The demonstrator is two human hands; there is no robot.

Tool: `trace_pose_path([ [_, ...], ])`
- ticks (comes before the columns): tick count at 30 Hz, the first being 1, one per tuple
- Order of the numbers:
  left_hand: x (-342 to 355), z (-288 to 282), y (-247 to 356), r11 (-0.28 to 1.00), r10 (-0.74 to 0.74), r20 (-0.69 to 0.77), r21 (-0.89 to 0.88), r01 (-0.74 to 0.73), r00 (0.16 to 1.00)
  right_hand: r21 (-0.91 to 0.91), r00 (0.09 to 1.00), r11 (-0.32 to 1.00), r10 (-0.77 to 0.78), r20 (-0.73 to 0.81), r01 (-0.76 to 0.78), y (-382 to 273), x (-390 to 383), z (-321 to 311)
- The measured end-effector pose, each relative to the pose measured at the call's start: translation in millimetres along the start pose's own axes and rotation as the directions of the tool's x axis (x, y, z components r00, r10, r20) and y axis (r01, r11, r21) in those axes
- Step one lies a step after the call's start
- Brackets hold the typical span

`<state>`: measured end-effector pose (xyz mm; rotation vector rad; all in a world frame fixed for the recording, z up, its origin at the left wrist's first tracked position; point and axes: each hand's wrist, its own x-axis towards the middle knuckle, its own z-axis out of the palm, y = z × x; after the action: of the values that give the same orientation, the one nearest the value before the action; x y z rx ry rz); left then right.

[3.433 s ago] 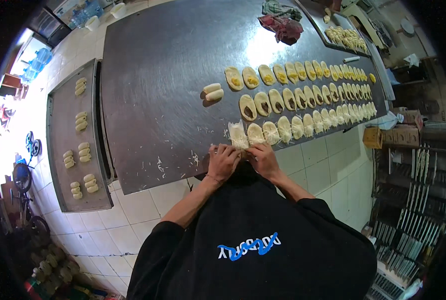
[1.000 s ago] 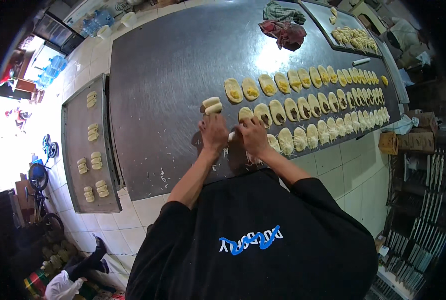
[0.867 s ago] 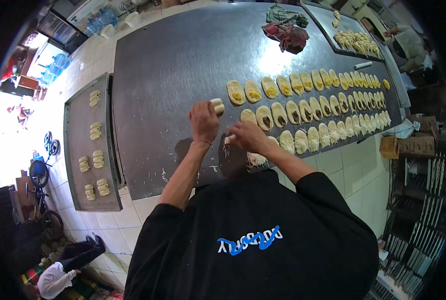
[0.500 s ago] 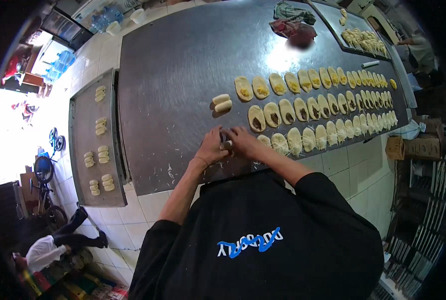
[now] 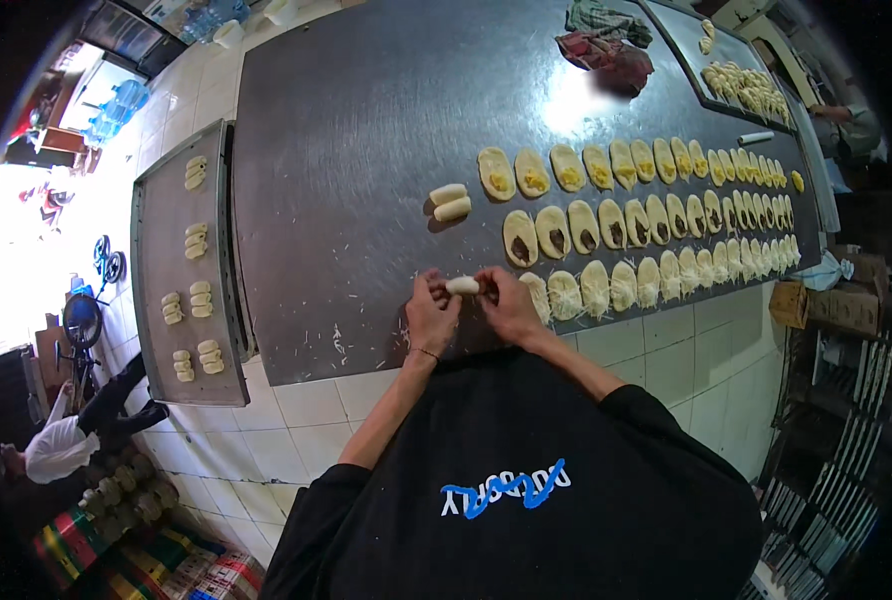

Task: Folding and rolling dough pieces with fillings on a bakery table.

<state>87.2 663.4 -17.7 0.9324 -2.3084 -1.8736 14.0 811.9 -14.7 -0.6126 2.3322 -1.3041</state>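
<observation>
A small rolled piece of dough [image 5: 463, 286] is held by its two ends, between my left hand [image 5: 433, 312] and my right hand [image 5: 511, 306], over the near edge of the metal table [image 5: 346, 200]. Both hands are closed on it. Just beyond them lie two finished dough rolls [image 5: 451, 203], side by side. To the right run three rows of flat dough ovals: a far row with yellow filling [image 5: 534, 175], a middle row with dark brown filling [image 5: 552, 232], and a near row topped with white shreds [image 5: 564, 295].
A tray [image 5: 171, 270] with grouped dough rolls stands left of the table. Cloths [image 5: 606, 55] lie at the far side, near another tray of shaped dough [image 5: 746, 90]. White shreds [image 5: 339, 345] are scattered near the front edge. A person [image 5: 61, 445] is at lower left.
My hands have drawn apart slightly, and the dough roll between them now shows fully. The person at lower left has shifted.
</observation>
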Motion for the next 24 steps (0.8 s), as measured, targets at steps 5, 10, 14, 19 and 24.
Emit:
trace_pose_path([
  [5, 62.6, 4.6, 19.4, 0.988, 0.151, -0.139, 0.038, -0.147, 0.979, 0.106, 0.995, 0.994, 0.009, -0.096, 0.001, 5.6, 82.6, -13.7],
  [10, 100.8, 4.5, 7.6, 0.989, 0.126, -0.203, 0.107, -0.106, 0.971, -0.149, 1.0, 0.988, 0.031, 0.005, -0.03, 0.8, 142.8, -26.8],
  [14, 55.0, 26.8, 10.0, 0.99, -0.108, -0.233, -0.11, 0.085, 0.967, -0.176, 0.924, 0.983, 0.018, 0.383, 0.054, -5.8, 204.8, -68.9],
  [19, 71.1, 53.0, 50.9, 0.739, -0.502, -0.154, -0.587, 0.33, 0.851, -0.101, 0.471, 0.958, -0.039, 0.881, 0.269, -18.9, 271.8, -38.3],
  [24, 54.0, 17.1, 64.8, 0.859, -0.317, -0.239, -0.483, 0.171, 0.918, -0.045, 0.423, 0.999, 0.028, 0.906, 0.03, -41.9, 248.8, -50.7],
])
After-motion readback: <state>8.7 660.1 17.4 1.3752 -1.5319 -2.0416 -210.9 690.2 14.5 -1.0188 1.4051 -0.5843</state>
